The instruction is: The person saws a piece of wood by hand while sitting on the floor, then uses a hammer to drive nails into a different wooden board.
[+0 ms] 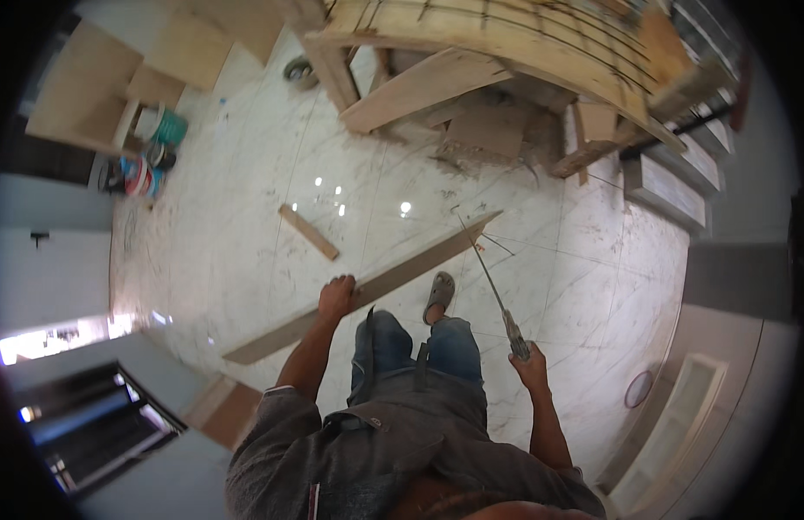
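Note:
A long wooden plank (402, 270) lies slanted in front of me, with my left hand (339, 290) gripping its edge left of my legs. My right hand (529, 364) is closed on the handle of a hand saw (490, 282), whose long thin blade crosses the plank near its far right end. Splintered wood and a thin dark strip show beside that end. Between my legs and the saw is my sandalled foot (439, 295). A short wooden batten (308, 232) lies apart on the tiles beyond the plank.
A wooden bench or frame (463, 30) with metal bars stands ahead. Steps (666, 195) are at right, leaning boards (81, 78) and several buckets (168, 127) at far left. A small round object (300, 74) is by the frame. A pale panel (697, 399) is at lower right.

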### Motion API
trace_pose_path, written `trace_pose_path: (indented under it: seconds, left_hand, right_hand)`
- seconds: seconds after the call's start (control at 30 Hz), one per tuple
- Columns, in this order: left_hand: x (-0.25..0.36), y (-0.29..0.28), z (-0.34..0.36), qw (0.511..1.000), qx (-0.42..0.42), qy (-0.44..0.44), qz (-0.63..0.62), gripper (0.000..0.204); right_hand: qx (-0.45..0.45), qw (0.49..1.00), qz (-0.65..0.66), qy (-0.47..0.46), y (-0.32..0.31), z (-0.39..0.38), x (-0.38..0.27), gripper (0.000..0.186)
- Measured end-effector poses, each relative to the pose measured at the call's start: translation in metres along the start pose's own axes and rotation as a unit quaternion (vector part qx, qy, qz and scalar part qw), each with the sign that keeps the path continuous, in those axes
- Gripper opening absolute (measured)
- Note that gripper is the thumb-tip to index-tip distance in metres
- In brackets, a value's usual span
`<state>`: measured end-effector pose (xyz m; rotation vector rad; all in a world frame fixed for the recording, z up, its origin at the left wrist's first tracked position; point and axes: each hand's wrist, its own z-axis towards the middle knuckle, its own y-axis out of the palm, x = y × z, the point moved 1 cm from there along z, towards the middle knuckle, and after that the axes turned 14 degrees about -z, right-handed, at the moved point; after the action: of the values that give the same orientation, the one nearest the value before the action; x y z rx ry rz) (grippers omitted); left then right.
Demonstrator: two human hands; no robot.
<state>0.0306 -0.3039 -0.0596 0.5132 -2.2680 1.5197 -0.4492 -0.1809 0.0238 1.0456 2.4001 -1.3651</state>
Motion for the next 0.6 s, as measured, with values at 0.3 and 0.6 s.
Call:
trace_pose_path:
  seconds: [0.3,0.6]
  left_hand:
    - [-0.043,0.069,0.134,0.997,0.021,-0.024,-0.064,0.035]
    - [-0.179,0.194,0.268,0.994,0.064,-0.026,-0.089,0.038]
  right_hand:
    - [-0.078,0.984,0.068,-0.142,0.023,0.196,-0.066,0.027]
    - [-0.11,0.946,0.211,-0.222,0.209,0.377,-0.081,0.026]
